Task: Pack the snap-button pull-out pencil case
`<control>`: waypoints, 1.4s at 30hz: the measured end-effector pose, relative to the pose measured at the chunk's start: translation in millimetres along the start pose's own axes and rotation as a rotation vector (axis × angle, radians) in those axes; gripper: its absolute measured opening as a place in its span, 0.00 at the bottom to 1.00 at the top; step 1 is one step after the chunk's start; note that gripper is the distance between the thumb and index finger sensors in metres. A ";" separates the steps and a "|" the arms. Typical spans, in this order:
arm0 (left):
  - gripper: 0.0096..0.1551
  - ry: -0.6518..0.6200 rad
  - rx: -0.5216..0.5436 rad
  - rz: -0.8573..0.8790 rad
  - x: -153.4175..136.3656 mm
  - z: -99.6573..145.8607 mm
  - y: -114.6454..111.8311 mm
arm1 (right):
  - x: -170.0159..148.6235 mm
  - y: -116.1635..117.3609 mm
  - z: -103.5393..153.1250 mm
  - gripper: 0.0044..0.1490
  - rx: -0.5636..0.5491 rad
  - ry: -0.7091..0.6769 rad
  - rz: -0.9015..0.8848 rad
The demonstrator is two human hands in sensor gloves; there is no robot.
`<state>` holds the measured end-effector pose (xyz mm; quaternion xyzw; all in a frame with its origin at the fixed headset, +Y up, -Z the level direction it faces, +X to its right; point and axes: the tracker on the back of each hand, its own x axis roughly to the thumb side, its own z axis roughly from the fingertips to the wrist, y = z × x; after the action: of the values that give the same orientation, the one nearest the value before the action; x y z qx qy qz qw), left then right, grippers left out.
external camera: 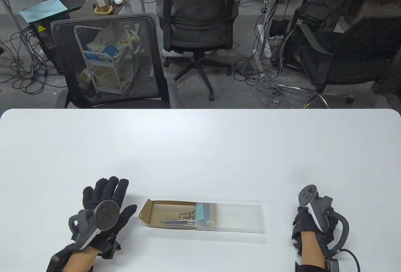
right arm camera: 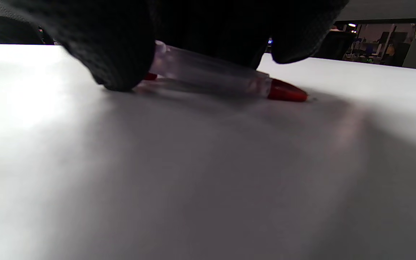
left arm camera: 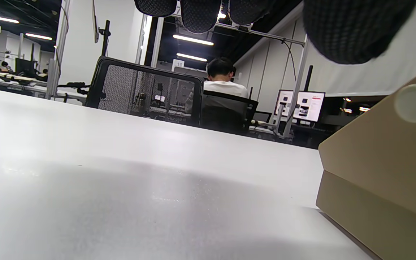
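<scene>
The pencil case lies near the table's front edge. Its brown cardboard drawer (external camera: pixel 163 212) is pulled out to the left of the translucent sleeve (external camera: pixel 238 217). The drawer holds pens (external camera: pixel 177 222), a binder clip (external camera: pixel 186 214) and a blue-green pad (external camera: pixel 203 212). My left hand (external camera: pixel 109 197) lies flat with spread fingers just left of the drawer. The left wrist view shows its fingertips (left arm camera: pixel 197 14) and the drawer end (left arm camera: pixel 374 173) with a snap button (left arm camera: pixel 415 103). My right hand (external camera: pixel 308 222) is curled at the far right. In the right wrist view it (right arm camera: pixel 193 36) grips a clear pen (right arm camera: pixel 211 77) with a red tip on the table.
The white table (external camera: pixel 200 146) stretches wide behind the case. Beyond its far edge stand a black mesh chair (external camera: pixel 109 59) with a wire basket behind it and more office chairs (external camera: pixel 197 18). A cable (external camera: pixel 352 254) trails from my right wrist.
</scene>
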<state>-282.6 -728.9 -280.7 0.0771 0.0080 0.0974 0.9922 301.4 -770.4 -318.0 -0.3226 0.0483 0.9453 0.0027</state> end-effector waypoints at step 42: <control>0.52 -0.086 0.135 -0.022 17.2 13.1 17.8 | 212.1 -34.9 247.2 0.35 -0.331 -1.054 -0.030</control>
<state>-268.7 -710.2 -265.0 0.1476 -0.0271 0.0824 0.9852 -16.0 -718.2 -255.9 0.1975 -0.1134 0.9737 -0.0108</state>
